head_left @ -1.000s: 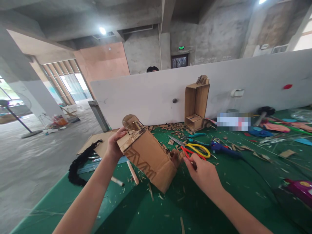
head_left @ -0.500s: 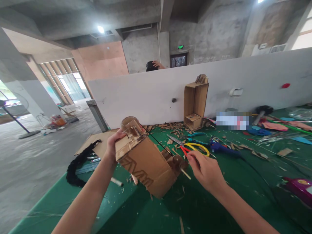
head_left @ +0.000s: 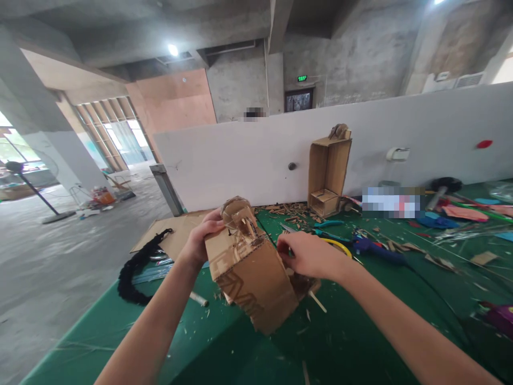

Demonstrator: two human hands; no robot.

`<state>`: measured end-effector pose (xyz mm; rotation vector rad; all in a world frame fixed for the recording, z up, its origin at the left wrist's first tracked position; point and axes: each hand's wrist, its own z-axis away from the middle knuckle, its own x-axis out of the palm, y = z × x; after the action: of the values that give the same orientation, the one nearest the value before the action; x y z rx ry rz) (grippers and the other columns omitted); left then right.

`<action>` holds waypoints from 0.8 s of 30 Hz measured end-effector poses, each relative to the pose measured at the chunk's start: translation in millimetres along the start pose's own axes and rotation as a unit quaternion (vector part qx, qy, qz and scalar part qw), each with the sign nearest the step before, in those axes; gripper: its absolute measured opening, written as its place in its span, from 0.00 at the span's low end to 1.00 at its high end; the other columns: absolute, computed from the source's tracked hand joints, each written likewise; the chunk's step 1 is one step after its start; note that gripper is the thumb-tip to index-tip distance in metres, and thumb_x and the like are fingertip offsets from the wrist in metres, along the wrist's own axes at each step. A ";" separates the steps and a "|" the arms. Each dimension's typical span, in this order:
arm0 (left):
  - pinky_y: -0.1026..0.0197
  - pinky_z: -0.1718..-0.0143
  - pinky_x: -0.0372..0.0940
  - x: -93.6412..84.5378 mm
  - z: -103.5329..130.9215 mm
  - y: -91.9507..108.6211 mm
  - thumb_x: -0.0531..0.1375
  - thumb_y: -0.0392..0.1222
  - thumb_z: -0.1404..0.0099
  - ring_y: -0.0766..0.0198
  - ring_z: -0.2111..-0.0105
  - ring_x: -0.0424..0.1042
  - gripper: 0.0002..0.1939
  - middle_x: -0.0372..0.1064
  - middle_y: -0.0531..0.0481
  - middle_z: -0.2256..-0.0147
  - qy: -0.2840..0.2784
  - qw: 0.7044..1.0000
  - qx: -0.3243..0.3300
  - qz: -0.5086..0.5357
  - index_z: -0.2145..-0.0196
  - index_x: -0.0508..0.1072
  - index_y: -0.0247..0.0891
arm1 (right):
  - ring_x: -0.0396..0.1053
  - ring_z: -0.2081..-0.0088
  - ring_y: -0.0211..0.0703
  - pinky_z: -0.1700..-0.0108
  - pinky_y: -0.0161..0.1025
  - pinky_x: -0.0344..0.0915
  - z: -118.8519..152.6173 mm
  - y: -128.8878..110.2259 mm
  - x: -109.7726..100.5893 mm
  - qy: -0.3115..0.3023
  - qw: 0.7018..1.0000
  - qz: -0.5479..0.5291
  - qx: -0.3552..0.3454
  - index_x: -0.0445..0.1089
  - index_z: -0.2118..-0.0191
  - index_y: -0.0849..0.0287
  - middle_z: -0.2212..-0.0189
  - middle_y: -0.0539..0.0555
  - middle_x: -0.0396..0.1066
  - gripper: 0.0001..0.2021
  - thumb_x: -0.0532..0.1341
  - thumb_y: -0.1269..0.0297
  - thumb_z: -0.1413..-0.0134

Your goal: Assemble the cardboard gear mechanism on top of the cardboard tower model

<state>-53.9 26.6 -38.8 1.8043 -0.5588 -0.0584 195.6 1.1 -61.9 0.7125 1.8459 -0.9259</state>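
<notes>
A cardboard box [head_left: 256, 283] with a round cardboard piece [head_left: 237, 211] on its upper end is tilted over the green table. My left hand [head_left: 205, 235] grips its upper left edge. At the box's right side, my right hand [head_left: 306, 254] has its fingers curled in close by the far edge; what they hold, if anything, is hidden. Below that hand a thin wooden stick [head_left: 318, 302] pokes out of the box's lower end. Scissors with yellow handles [head_left: 339, 247] lie partly behind my right hand.
An open cardboard box [head_left: 328, 171] stands upright against the white partition [head_left: 240, 155]. A blue glue gun [head_left: 377, 251], cardboard scraps [head_left: 284, 214] and a purple object [head_left: 499, 318] lie on the green table [head_left: 248, 363]. Left are a black fuzzy coil [head_left: 130, 272] and flat cardboard [head_left: 176, 235].
My right hand has moved left and up from the wheel at the lower end to the box's far side, covering the black cord. The box has turned slightly.
</notes>
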 end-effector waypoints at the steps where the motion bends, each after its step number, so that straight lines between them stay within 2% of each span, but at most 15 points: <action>1: 0.49 0.57 0.68 0.1 -0.5 -0.2 0.59 0.41 0.56 0.42 0.56 0.72 0.22 0.76 0.43 0.62 -0.003 1.000 -0.002 -0.002 0.61 0.76 0.34 | 0.67 0.72 0.41 0.75 0.34 0.50 -1.7 -0.9 -2.5 -0.002 1.000 0.011 0.007 0.69 0.68 0.55 0.73 0.51 0.72 0.02 0.60 0.66 0.50; 4: 0.49 0.59 0.68 -0.8 -2.0 -1.0 0.60 0.41 0.55 0.42 0.58 0.73 0.24 0.76 0.43 0.64 -0.006 1.000 -0.015 0.000 0.59 0.75 0.34 | 0.66 0.76 0.40 0.77 0.35 0.46 -5.5 -2.6 -6.0 -0.026 0.999 0.029 0.008 0.70 0.70 0.54 0.77 0.51 0.71 0.01 0.61 0.67 0.50; 8: 0.51 0.62 0.68 -0.8 -1.2 -0.7 0.60 0.42 0.54 0.43 0.59 0.73 0.26 0.75 0.42 0.63 -0.005 1.000 -0.015 0.000 0.55 0.74 0.34 | 0.67 0.77 0.38 0.77 0.34 0.46 -10.5 -3.4 -8.6 -0.048 0.998 0.035 -0.023 0.71 0.72 0.53 0.77 0.50 0.72 0.07 0.58 0.67 0.46; 12: 0.51 0.59 0.67 3.0 1.4 -0.4 0.60 0.43 0.54 0.42 0.56 0.72 0.29 0.75 0.42 0.61 -0.004 1.000 -0.022 -0.001 0.53 0.73 0.34 | 0.67 0.74 0.41 0.76 0.35 0.45 -12.5 -3.2 -10.9 -0.023 0.998 0.056 -0.033 0.70 0.71 0.55 0.76 0.52 0.72 0.07 0.57 0.66 0.45; 17: 0.50 0.57 0.67 5.5 1.0 -1.1 0.60 0.41 0.53 0.42 0.56 0.73 0.23 0.76 0.42 0.61 -0.001 1.000 -0.009 0.001 0.57 0.74 0.33 | 0.65 0.75 0.40 0.76 0.35 0.44 -12.0 -8.1 -11.6 -0.014 0.997 0.057 -0.045 0.68 0.73 0.55 0.78 0.51 0.70 0.09 0.55 0.65 0.44; 21: 0.48 0.57 0.68 6.7 -1.2 0.4 0.61 0.41 0.53 0.41 0.57 0.73 0.23 0.76 0.42 0.62 0.001 1.000 -0.022 -0.015 0.58 0.75 0.33 | 0.62 0.76 0.37 0.75 0.35 0.47 -12.1 -15.5 -20.5 0.029 0.997 0.006 -0.068 0.67 0.73 0.56 0.78 0.49 0.68 0.10 0.55 0.65 0.42; 24: 0.47 0.57 0.68 7.0 -1.5 0.3 0.61 0.42 0.53 0.41 0.58 0.74 0.23 0.76 0.43 0.64 0.006 1.000 -0.024 -0.009 0.58 0.75 0.33 | 0.64 0.74 0.38 0.73 0.34 0.50 -11.0 -15.8 -30.5 0.064 0.996 -0.022 -0.056 0.69 0.71 0.56 0.76 0.50 0.70 0.09 0.55 0.66 0.42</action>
<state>-47.3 25.1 -36.4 1.7613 -0.5273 -0.0726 190.5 -1.1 -26.3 0.6792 2.0167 -0.8133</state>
